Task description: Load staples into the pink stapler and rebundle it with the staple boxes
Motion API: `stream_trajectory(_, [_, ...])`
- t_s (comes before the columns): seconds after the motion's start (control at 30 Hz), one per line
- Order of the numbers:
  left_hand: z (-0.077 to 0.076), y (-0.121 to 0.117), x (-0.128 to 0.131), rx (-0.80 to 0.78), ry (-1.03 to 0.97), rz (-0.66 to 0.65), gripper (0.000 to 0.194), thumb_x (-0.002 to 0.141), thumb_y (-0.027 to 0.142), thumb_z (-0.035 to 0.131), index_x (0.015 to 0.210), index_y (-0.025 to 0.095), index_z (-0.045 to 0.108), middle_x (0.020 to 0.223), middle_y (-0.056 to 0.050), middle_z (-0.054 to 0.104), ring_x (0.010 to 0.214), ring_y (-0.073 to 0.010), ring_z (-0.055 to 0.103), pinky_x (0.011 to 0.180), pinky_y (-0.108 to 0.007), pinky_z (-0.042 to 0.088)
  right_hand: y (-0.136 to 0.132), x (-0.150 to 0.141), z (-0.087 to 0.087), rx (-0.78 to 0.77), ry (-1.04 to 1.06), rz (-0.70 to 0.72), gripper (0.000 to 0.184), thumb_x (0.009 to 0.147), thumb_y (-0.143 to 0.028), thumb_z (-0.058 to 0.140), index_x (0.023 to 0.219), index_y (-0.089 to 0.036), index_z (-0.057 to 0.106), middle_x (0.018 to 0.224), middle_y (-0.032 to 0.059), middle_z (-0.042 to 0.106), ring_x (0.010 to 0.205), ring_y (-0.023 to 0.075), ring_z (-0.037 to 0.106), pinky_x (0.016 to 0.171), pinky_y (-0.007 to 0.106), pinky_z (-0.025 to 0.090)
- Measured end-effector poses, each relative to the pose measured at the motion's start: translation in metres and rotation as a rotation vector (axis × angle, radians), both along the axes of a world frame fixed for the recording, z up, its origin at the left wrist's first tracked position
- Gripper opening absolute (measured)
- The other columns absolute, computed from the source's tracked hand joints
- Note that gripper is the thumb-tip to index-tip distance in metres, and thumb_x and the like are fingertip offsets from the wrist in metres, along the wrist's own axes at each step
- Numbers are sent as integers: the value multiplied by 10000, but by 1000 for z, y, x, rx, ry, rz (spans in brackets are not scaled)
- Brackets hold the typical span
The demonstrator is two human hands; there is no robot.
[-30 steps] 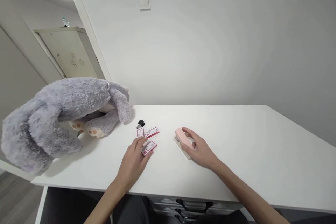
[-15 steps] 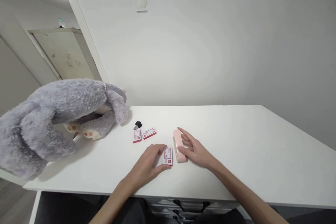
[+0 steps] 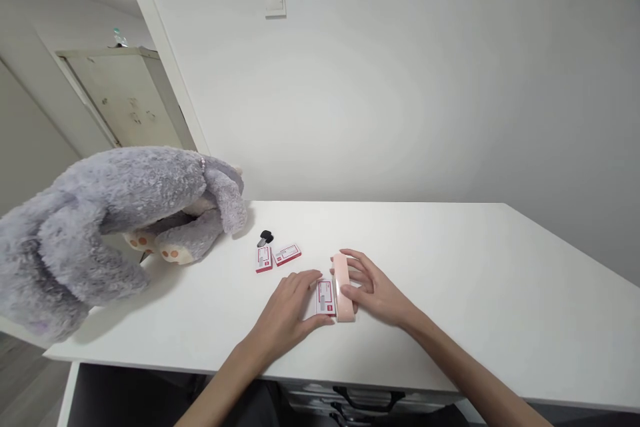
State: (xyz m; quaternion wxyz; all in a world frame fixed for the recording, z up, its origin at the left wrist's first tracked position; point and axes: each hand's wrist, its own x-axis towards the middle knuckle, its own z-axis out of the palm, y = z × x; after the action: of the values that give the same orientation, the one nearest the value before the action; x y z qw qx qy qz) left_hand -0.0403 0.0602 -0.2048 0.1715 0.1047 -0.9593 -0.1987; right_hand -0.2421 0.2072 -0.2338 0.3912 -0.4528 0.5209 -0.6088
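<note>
My right hand [image 3: 376, 288] is closed around a pink stapler [image 3: 342, 283], thumb on the near side and fingers wrapped over its far end. The stapler lies lengthwise, pointing away from me. Directly left of it, side by side, is a small white and red box [image 3: 325, 296], likely of staples, flat on the table. My left hand [image 3: 290, 303] pinches this box by its two short ends, thumb at the near edge and fingertips at the far one. Farther back on the left lie two similar boxes, one upright to my view [image 3: 264, 258] and one turned sideways [image 3: 287, 253].
A black-headed key set [image 3: 266, 237] sits behind the two boxes. A large grey plush toy [image 3: 145, 193] slumps over the table's left end. The white table [image 3: 450, 260] runs to a wall with a light switch [image 3: 275, 1]. Drawers with dark handles [image 3: 369, 400] are below the front edge.
My right hand has brought the pink stapler nearer to me and left, up against the box. The left hand keeps its hold, and the box has barely moved.
</note>
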Motion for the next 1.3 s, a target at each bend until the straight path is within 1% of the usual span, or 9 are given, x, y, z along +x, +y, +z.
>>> stream_trajectory(0.17, [-6,-20,1,-159,123,121,448,1008,389,578,1428,260,493,1500,-131,526,1408,-324,463,1157,-544,401,-8,-8,-9,-13,62,-354,497,972,-564,585,1367,-276,493,1406,156,597,1224,313,631,576,306,568])
stream_trajectory(0.27, [-11,-35,1,-257,111,273,500,1010,407,546,1470,221,477,1552,-153,493,1474,-390,366,1162,-620,346,-11,-13,-15,27,93,-484,450,980,-595,540,1277,-257,536,1295,148,659,1137,309,670,561,318,557])
stream_trajectory(0.33, [-14,-41,1,-281,79,348,503,1013,396,524,1470,191,479,1542,-167,507,1488,-422,332,1141,-651,339,-12,-14,-16,49,126,-484,433,978,-601,537,1241,-257,551,1253,139,674,1105,303,679,553,317,549])
stream_trajectory(0.43, [-13,-40,1,-313,61,344,420,1013,329,493,1406,185,537,1444,-149,589,1453,-405,364,1141,-616,338,-11,-13,-15,63,184,-470,409,979,-596,540,1213,-262,566,1233,126,678,1088,290,678,557,310,536])
stream_trajectory(0.6, [-4,-29,2,-328,56,288,295,997,353,513,1216,233,672,1042,-113,683,1105,-341,558,981,-519,445,-11,-12,-14,85,232,-474,391,982,-599,536,1180,-265,588,1181,110,697,1065,276,684,603,318,536])
stream_trajectory(0.73, [-3,-26,3,-249,29,219,495,926,504,624,1337,228,613,1064,-99,707,1005,-315,599,957,-497,445,-10,-12,-13,98,237,-473,396,982,-604,536,1175,-262,590,1144,112,711,1051,279,692,620,327,541])
stream_trajectory(0.83, [-3,-27,5,-196,6,188,610,858,503,677,1383,209,577,1033,-90,718,958,-308,618,955,-490,439,-9,-12,-13,101,239,-471,394,981,-603,540,1169,-261,593,1137,113,714,1035,279,698,626,333,541])
stream_trajectory(1.0, [-1,-26,7,-146,-39,210,537,781,374,682,1282,200,603,857,-45,664,900,-296,617,915,-456,447,-10,-13,-15,110,235,-471,388,978,-606,544,1166,-270,592,1128,105,717,1031,275,700,608,325,531])
stream_trajectory(1.3, [0,-26,6,-38,40,319,520,744,582,757,1041,207,553,771,-4,598,793,-255,597,776,-401,461,-9,-12,-14,124,236,-463,402,976,-612,542,1168,-262,592,1106,104,722,1000,270,713,645,338,541])
